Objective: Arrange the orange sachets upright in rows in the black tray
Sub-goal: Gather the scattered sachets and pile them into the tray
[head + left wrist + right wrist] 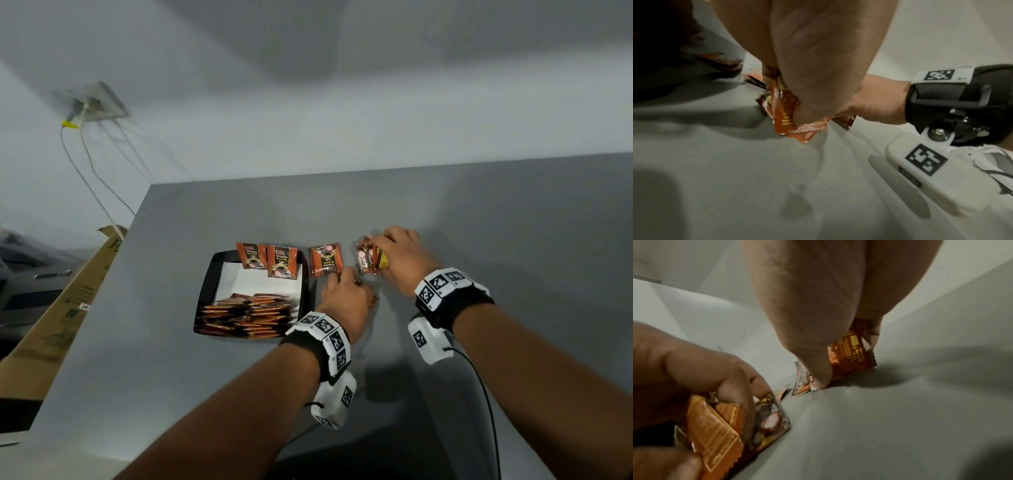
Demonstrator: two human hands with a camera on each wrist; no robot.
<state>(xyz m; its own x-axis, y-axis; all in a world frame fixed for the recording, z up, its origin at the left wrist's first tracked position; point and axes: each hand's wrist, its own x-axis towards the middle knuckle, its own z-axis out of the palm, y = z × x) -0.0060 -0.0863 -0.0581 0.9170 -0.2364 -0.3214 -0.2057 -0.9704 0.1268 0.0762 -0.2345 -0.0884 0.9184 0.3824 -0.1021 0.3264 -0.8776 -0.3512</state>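
Note:
The black tray (205,291) has a white liner. Several orange sachets (246,317) are packed on edge in its near part, and two more (266,260) lean upright against its far wall. One sachet (325,260) lies flat on the table just right of the tray. My left hand (342,284), beside the tray's right wall, grips several sachets (785,113) fanned out against the table. My right hand (387,255), further right, pinches a small bundle of sachets (851,350) standing on edge on the table.
Everything sits on a grey table (342,205) whose left edge runs close to the tray. A long cardboard box (58,315) leans beside that edge. On the wall at the upper left is a socket (96,106) with hanging cables.

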